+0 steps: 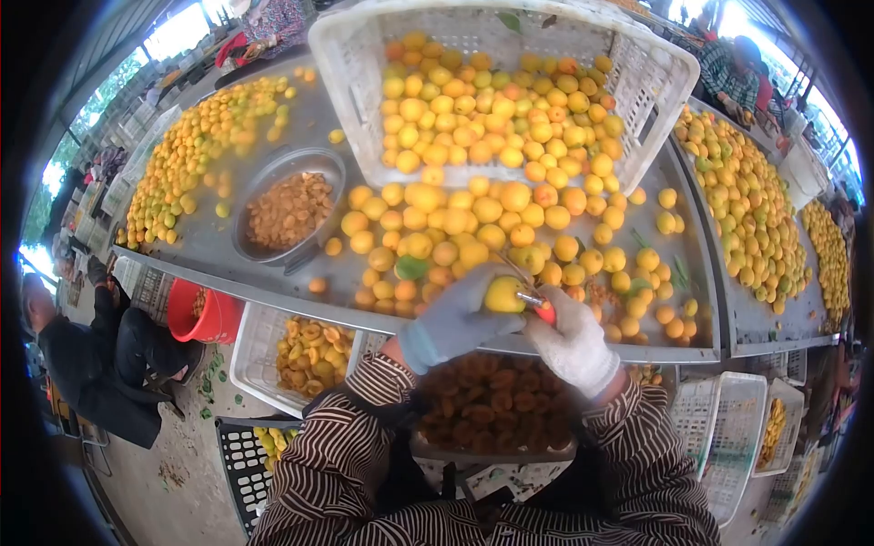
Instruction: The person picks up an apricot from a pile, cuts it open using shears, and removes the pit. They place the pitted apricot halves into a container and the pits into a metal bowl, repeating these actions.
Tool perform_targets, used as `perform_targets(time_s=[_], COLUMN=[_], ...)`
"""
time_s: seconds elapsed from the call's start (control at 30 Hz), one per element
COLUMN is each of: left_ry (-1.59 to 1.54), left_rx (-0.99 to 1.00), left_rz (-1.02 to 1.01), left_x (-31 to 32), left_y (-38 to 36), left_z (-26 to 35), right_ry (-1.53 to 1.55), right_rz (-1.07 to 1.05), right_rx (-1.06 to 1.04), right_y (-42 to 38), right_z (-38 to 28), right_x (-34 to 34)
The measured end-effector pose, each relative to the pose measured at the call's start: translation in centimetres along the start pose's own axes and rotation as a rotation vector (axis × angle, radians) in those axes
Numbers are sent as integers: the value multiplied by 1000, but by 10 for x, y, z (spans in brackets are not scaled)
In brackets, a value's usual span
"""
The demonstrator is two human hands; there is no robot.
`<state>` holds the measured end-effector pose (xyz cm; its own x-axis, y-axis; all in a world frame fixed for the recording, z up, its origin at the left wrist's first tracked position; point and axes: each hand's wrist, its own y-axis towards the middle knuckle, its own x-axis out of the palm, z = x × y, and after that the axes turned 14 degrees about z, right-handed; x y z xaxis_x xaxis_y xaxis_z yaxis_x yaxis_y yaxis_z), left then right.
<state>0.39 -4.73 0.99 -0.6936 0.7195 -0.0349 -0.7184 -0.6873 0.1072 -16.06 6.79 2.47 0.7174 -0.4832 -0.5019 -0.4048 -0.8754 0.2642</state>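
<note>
My left hand (455, 314), in a grey glove, holds a yellow-green fruit (504, 295) above the front edge of the metal table (264, 284). In a white glove, my right hand (572, 341) is closed around a knife with a red handle (546, 312). Its metal part touches the fruit's right side. Loose yellow and orange fruits (437, 223) lie just beyond both hands. Behind them a white crate (350, 100) lies tipped toward me, full of similar fruits. A metal bowl (244, 244) to the left holds brown pits.
Below the table are a white crate of cut fruit (250, 364), a container of dark orange pieces (492, 400) and a red bucket (228, 318). A person (82, 355) sits at left. Another person (733, 77) works at upper right beside more piled fruit (742, 205).
</note>
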Motion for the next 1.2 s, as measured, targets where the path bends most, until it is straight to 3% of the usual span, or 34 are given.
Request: perform_targets(time_s=[0.2,0.47,0.6,0.67,0.7,0.73,0.8,0.9,0.93,1.0,1.07,1.13,1.2], left_ry=[93,201,262,291,320,302,207,149,123,111,-399,-426,-588], left_rx=[117,280,233,345,284,289,170,51,-23,-138,-153,-135,-150], left_rz=[31,142,144,157,128,108,48,-22,-51,-94,-132,-126,-12], left_x=[4,10,9,8,5,3,-2,-6,-8,-12,-11,-8,-11], left_y=[-4,-10,-14,-15,-13,-12,-9,-8,-8,-7,-7,-7,-2], left_z=[-12,-7,-10,-16,-14,-11,-3,12,15,15,7,5,-5], right_ry=[-137,-38,70,131,72,310,1129,1002,1009,1276,1155,1234,1121], right_rz=[22,91,35,34,-41,-91,-525,-495,-497,-850,-802,-681,-453], right_rx=[9,41,99,118,176,196,944,1061,1065,1147,1154,1123,948], right_y=[-4,-10,-11,-15,-11,-11,-11,-3,-4,-4,-7,-9,-5], right_z=[7,5,27,38,16,28,69,-16,-12,-7,-22,-28,-26], right_x=[9,19,33,37,29,35,27,6,5,0,-4,-4,-7])
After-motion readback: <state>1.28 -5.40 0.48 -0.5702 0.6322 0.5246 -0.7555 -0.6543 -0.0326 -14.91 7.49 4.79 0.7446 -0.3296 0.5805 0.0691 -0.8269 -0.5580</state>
